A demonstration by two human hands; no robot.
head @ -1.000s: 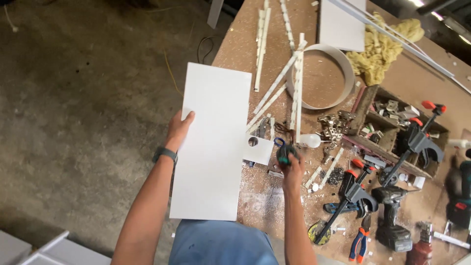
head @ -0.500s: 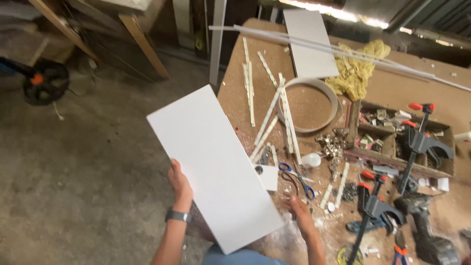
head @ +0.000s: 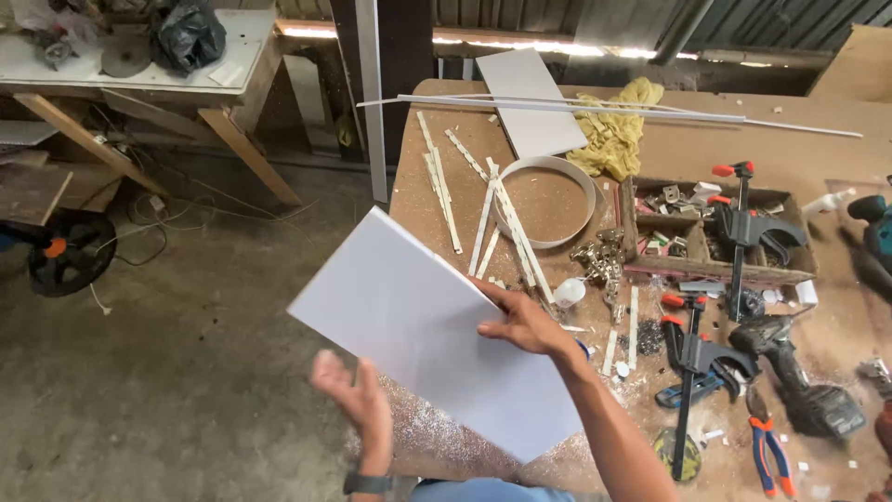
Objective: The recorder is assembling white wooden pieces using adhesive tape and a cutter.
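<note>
A white rectangular panel (head: 423,335) hangs tilted over the left edge of the workbench (head: 669,158). My right hand (head: 520,321) grips its right edge, thumb on top. Near the panel's lower left edge, my left hand (head: 358,400) floats with its palm up and fingers apart, holding nothing; a dark watch sits on that wrist. Whether it touches the panel's underside I cannot tell.
On the bench lie white plastic strips (head: 492,218), a white ring (head: 546,200), a second white panel (head: 534,100), a yellow rag (head: 618,130), a long rod (head: 595,107), a parts tray (head: 715,232), bar clamps (head: 692,363), a drill (head: 799,381) and pliers (head: 767,451). Another table (head: 139,65) stands at left.
The panel has swung from upright to a diagonal tilt. My right hand came off the bench and took its right edge; my left hand let go and opened.
</note>
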